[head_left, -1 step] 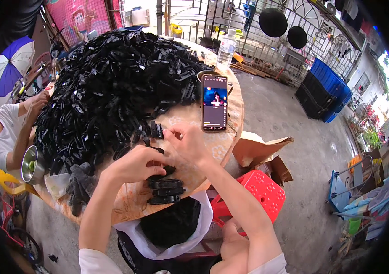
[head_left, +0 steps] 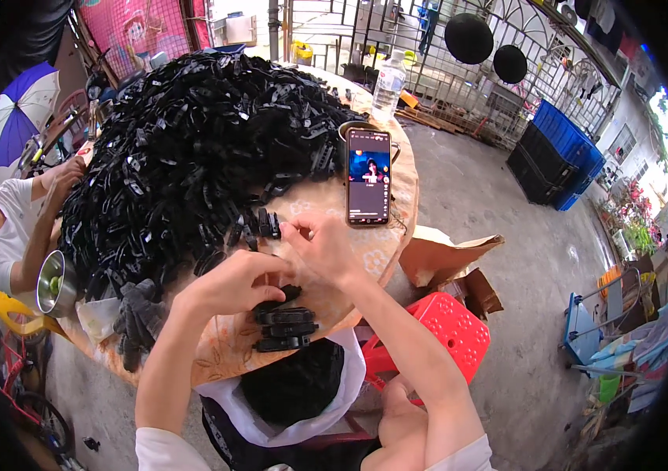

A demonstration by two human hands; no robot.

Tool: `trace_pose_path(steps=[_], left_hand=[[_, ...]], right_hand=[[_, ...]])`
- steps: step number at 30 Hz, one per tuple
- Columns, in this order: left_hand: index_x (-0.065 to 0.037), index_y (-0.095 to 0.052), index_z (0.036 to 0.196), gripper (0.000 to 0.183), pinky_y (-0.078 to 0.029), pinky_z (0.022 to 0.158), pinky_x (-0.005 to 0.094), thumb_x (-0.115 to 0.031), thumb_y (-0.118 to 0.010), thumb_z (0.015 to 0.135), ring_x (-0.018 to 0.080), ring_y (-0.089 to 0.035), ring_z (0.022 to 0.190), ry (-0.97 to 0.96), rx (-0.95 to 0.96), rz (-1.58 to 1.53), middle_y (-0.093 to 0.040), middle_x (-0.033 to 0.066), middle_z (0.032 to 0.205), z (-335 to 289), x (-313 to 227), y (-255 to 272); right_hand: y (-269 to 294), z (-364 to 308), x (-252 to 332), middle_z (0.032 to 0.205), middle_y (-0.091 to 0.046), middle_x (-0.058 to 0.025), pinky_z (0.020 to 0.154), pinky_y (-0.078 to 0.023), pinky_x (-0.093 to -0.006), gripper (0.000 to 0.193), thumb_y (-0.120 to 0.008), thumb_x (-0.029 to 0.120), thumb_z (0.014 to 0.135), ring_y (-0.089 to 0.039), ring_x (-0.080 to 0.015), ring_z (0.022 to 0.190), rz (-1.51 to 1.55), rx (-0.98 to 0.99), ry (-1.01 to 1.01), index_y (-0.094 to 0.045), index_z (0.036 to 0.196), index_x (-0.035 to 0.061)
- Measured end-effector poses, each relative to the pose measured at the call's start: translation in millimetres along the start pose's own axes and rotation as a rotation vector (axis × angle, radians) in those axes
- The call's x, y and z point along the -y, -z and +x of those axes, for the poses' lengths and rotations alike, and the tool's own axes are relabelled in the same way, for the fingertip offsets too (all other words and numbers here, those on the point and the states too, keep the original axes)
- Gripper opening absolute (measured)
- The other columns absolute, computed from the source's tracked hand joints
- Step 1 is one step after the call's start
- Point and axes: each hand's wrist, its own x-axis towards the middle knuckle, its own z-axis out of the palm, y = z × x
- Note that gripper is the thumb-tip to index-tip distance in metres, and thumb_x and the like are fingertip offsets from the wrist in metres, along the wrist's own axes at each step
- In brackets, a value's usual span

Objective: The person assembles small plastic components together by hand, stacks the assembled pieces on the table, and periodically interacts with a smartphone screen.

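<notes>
Large heap of black parts point(head_left: 216, 141) on desk point(head_left: 310, 198) appears mostly unworked, one short stack point(head_left: 285, 331) lined up; left hand point(head_left: 232, 281) curls at stack, right hand point(head_left: 322, 247) at small row point(head_left: 265, 224), cannot tell if grasping.

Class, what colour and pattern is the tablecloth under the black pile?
The tablecloth is pale orange with flowers, best seen in the head view.
</notes>
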Motion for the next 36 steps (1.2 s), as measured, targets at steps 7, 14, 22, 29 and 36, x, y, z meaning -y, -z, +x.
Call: trace_pose_path(steps=[7,14,22,29,36], left_hand=[[-0.006,-0.075,0.099,0.024,-0.049,0.067,0.0327,0.003,-0.070,0.077,0.0254,-0.063,0.077,-0.185,-0.012,0.040,-0.064,0.0105,0.086,3.5,17.1,-6.9],[-0.003,-0.073,0.103,0.021,-0.050,0.073,0.0385,-0.006,-0.069,0.082,0.0314,-0.065,0.083,-0.091,0.074,0.086,-0.066,0.0151,0.089,2.7,12.8,-3.4],[-0.002,-0.063,0.115,0.035,-0.050,0.067,0.0387,-0.006,-0.070,0.081,0.0299,-0.066,0.073,0.032,0.079,0.040,-0.067,0.0167,0.078,0.2,11.5,-1.1],[-0.001,-0.064,0.113,0.034,-0.049,0.064,0.0370,-0.006,-0.071,0.080,0.0282,-0.066,0.069,0.015,0.057,0.038,-0.066,0.0150,0.074,-0.6,12.8,0.4],[-0.002,-0.063,0.117,0.040,-0.046,0.061,0.0332,-0.007,-0.074,0.079,0.0211,-0.057,0.063,0.016,0.046,0.034,-0.061,0.0098,0.070,-0.8,16.2,-1.8]], right_hand=[[-4.0,2.0,-13.9,0.085,-0.067,-0.0168,0.073,-0.052,-0.0381,0.014,-0.066,0.012,0.084,-0.065,-0.0295,0.076,-0.194,-0.232,0.250,-0.068,0.089,-0.0001],[17.5,5.9,4.6,0.116,-0.058,-0.0174,0.097,-0.042,-0.0417,0.037,-0.070,0.020,0.081,-0.052,-0.0357,0.113,-0.433,-0.368,0.318,-0.060,0.110,-0.0011],[65.3,14.8,-37.8,0.137,-0.037,-0.0272,0.111,-0.031,-0.0476,0.104,-0.084,0.041,0.068,-0.037,-0.0439,0.129,-0.726,-0.620,0.069,-0.025,0.141,-0.0059],[64.1,11.7,-34.2,0.126,-0.045,-0.0259,0.099,-0.043,-0.0467,0.102,-0.085,0.031,0.066,-0.049,-0.0410,0.117,-0.492,-0.458,-0.168,-0.025,0.140,-0.0039],[62.5,14.3,-34.2,0.126,-0.047,-0.0232,0.098,-0.044,-0.0447,0.099,-0.086,0.029,0.064,-0.051,-0.0375,0.116,-0.439,-0.454,-0.204,-0.028,0.139,-0.0010]])
